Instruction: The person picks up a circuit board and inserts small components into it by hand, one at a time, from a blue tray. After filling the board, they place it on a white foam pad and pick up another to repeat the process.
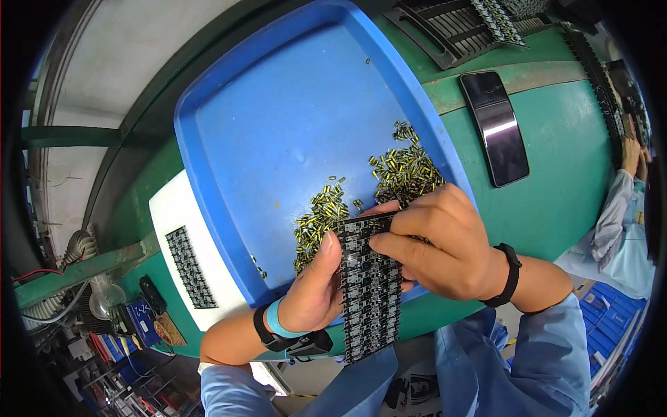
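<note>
My left hand (306,295) grips a long black circuit board panel (370,306) by its edges, thumb on the near left side. The panel tilts down toward my lap, its far end over the near rim of a blue tray (215,240). My right hand (445,243) is closed in a pinch at the panel's far end; its fingertips touch the board, and what they pinch is hidden. Just beyond the hands, small cylindrical parts with wire leads, black and yellow-green, lie in the tray in a left heap (319,219) and a right heap (410,167).
Left of the tray, another circuit board panel (191,267) lies on a white sheet (163,208). A dark phone (495,128) rests on the green table (556,153). Black racks (445,35) with panels stand at the back right. A co-worker's hand (630,153) shows far right.
</note>
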Available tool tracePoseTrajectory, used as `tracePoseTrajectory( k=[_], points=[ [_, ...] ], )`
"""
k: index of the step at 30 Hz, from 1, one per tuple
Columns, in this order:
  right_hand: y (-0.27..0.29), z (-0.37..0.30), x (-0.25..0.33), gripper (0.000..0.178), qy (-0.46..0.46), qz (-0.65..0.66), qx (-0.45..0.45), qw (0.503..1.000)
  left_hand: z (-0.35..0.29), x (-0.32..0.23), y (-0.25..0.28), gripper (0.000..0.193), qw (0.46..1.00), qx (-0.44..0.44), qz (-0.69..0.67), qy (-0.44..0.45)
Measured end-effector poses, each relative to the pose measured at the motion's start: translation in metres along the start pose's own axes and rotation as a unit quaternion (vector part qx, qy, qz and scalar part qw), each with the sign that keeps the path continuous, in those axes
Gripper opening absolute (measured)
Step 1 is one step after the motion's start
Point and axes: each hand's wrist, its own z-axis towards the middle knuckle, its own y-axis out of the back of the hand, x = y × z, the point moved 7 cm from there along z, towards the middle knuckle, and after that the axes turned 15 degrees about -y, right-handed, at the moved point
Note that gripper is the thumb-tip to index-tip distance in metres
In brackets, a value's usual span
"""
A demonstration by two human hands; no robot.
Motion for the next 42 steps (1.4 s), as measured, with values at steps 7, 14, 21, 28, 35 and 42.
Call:
tracePoseTrajectory(
  k=[7,14,21,28,35,42],
  points=[
    [-0.004,0.001,0.004,0.04,0.023,-0.046,-0.019,0.999,0.006,-0.008,-0.001,0.087,0.998,-0.032,-0.044,-0.019],
    [0.002,0.007,-0.026,0.025,-0.108,0.038,-0.017,0.993,0.007,-0.013,0.006,0.09,0.99,0.017,-0.127,-0.057],
    [-0.019,0.001,-0.032,0.01,-0.087,-0.096,0.175,0.976,0.009,-0.01,0.021,0.09,0.988,-0.073,-0.121,-0.055],
    [-0.003,0.006,-0.04,0.007,-0.162,0.054,0.105,0.98,0.009,-0.01,0.021,0.089,0.99,-0.082,-0.102,-0.047],
    [-0.009,0.002,-0.053,0.014,-0.295,0.342,0.102,0.886,0.009,-0.007,0.017,0.086,0.995,-0.053,-0.078,-0.042],
    [-0.013,-0.003,-0.051,0.015,-0.356,0.377,0.093,0.85,0.008,-0.004,0.015,0.09,0.994,-0.1,-0.035,-0.026]
  ],
)
